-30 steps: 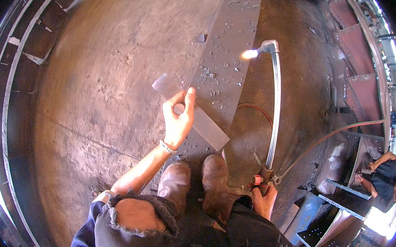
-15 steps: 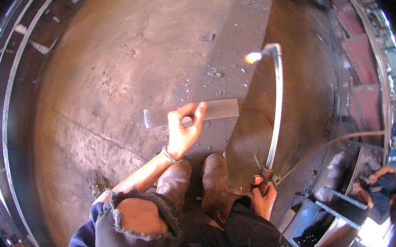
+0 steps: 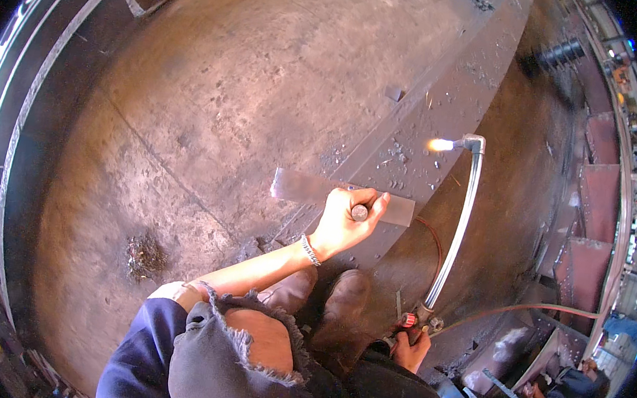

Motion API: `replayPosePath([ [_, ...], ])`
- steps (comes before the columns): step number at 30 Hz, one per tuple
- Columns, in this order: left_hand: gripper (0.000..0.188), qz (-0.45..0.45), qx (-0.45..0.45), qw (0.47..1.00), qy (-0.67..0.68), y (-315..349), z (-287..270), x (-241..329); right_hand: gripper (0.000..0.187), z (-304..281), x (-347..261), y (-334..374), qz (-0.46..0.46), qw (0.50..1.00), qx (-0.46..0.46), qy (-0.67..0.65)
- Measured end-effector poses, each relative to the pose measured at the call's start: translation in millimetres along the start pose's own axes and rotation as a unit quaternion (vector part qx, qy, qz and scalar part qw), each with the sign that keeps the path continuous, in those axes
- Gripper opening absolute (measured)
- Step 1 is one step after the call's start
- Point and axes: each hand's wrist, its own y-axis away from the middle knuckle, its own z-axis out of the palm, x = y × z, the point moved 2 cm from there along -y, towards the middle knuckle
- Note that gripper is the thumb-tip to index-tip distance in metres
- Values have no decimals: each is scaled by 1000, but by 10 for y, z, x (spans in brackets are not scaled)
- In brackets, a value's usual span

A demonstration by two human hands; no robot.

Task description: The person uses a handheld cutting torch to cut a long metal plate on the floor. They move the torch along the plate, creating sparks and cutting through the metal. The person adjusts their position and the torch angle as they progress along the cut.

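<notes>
My left hand (image 3: 347,220) is closed round a short round rod (image 3: 360,213), its end showing at the top of the fist. Under that fist lies a flat metal strip (image 3: 301,186); whether the rod is joined to it, I cannot tell. My right hand (image 3: 411,350) grips the handle of a cutting torch (image 3: 461,227) low by my right boot. A red knob (image 3: 408,320) shows on its valve body. From the torch's bent head, a lit flame (image 3: 441,144) points left over a long grey steel plate (image 3: 449,97).
Small metal scraps (image 3: 396,154) are strewn on the plate. A hose (image 3: 521,306) runs right from the torch. Dark debris (image 3: 145,257) lies on the brown floor (image 3: 213,99) at left. Reddish steel pieces (image 3: 595,200) stand at right; another person (image 3: 570,395) is at the lower right.
The view has turned, so the plate slants more. My left hand and the strip now appear farther right, and the torch head appears lower and to the right. Both hands keep their hold.
</notes>
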Motion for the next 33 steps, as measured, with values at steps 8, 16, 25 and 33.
replayPosePath([
  [8, 37, 26, 32, 999, 4, -2, -34, 111, 29, 28, -162, -134, -25, 997, -58, 53],
  [16, 29, 76, 41, 996, 11, -5, -39, 66, 22, 68, -376, -172, 9, 993, -101, 63],
  [25, 24, 89, 0, 995, 35, 8, -61, 3, 22, 93, -345, -201, -132, 978, -131, 96],
  [33, 28, 76, 14, 997, 20, -48, -129, 55, 18, 130, -289, -126, -23, 996, -57, 66],
])
